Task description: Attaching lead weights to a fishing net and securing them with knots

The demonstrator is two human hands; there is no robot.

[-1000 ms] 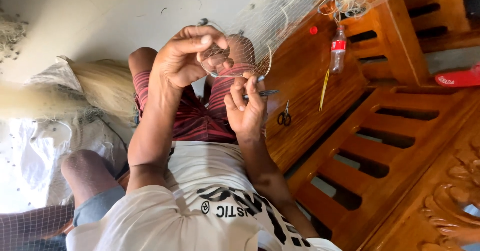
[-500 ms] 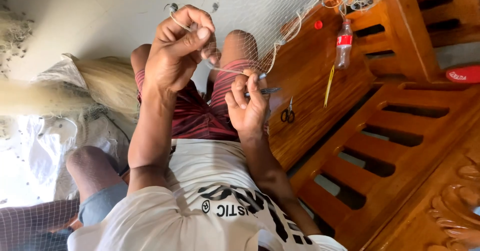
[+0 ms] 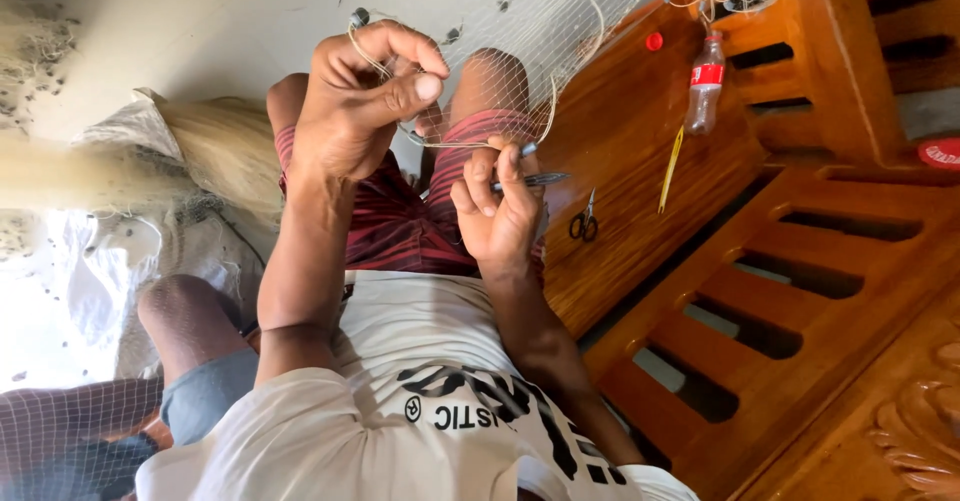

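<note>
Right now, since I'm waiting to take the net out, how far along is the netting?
Seemingly done: heaped net beside the leg. In hand: the left hand pinches the edge cord, and the right hand holds a dark netting needle. Left: stretched net toward the wooden frame; how much, I cannot tell.

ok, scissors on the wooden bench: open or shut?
Shut. The scissors lie on the bench with both handle loops side by side and the blades together as one point.

Bright daylight, seemingly from the washed-out pale cloth (image 3: 60,291) well left of the fingers (image 3: 400,46), leaves soft shadows, glossy sheen on the wooden bench (image 3: 640,191), and slightly soft edges.
</note>
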